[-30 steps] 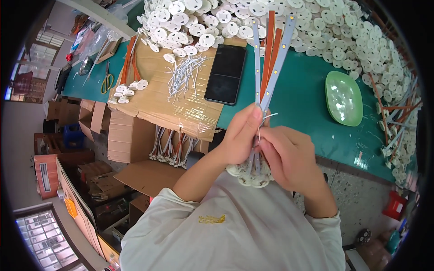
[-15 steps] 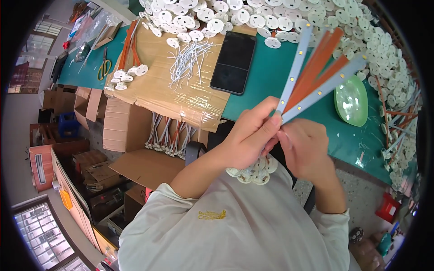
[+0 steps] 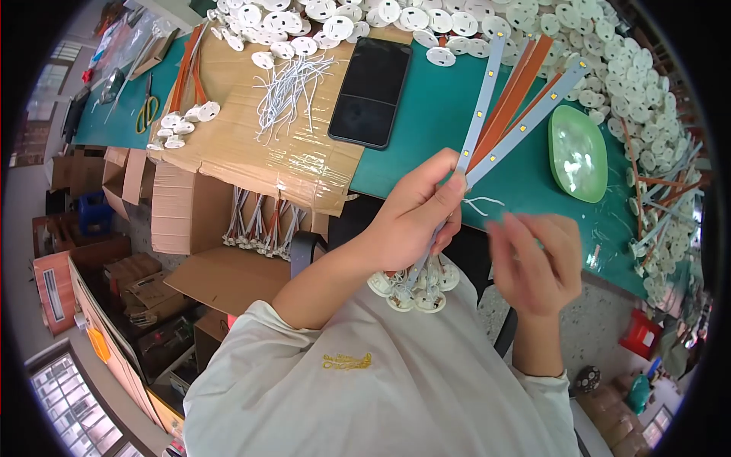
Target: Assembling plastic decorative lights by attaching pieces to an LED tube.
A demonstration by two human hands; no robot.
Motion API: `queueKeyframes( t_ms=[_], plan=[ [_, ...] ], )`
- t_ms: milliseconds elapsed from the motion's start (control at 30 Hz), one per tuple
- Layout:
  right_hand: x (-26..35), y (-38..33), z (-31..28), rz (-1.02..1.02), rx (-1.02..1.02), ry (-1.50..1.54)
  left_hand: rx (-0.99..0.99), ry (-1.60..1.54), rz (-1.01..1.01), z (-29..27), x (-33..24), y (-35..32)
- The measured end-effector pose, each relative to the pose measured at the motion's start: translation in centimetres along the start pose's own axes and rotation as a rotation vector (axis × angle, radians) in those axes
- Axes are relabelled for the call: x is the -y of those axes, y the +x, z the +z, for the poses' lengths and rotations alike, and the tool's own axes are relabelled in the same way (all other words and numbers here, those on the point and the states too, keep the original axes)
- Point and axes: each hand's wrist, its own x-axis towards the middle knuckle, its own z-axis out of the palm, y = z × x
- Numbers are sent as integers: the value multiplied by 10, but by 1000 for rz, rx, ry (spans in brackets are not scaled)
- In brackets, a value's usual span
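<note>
My left hand [image 3: 422, 206] is closed around a bundle of LED strips [image 3: 481, 110], some showing pale faces with small yellow LEDs, others orange-brown backs. The strips fan out above my fist. Below it hang the bundle's round white discs [image 3: 419, 289], close to my shirt. A thin white tie [image 3: 483, 204] sticks out of the bundle beside my left fingers, its ends loose. To the right of that tie, apart from it, is my right hand [image 3: 541, 259], fingers loosely bent and somewhat spread, tips blurred; nothing shows in it.
A black phone [image 3: 371, 91] lies beside a pile of white ties [image 3: 289, 95] on flattened cardboard [image 3: 251, 164]. A green dish [image 3: 579, 156] stands at right. Heaped disc-ended strips [image 3: 609, 68] line the far and right edges. Scissors [image 3: 147, 110] lie left; an open carton [image 3: 190, 206] holds tied bundles.
My right hand has moved from the bundle to the right and opened, exposing the tie's loose ends. My left hand keeps its hold. The whole view has shifted slightly.
</note>
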Motion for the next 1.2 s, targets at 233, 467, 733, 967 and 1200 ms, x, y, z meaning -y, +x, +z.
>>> queueKeyframes(
  t_ms=[233, 467, 733, 967, 1200],
  plan=[
    [-5, 3, 12, -78, 30, 125, 29, -26, -8, 10, -4, -4],
    [1, 4, 18, 93, 223, 187, -64, 238, 32, 12, -8, -4],
    [14, -7, 21, 874, 80, 691, -90, 312, 19, 13, -16, -4],
    [2, 1, 18, 103, 174, 186, -170, 339, 94, 12, -9, -1],
    [19, -8, 27, 445, 237, 335, -116, 454, 48, 7, -4, -2]
  ],
)
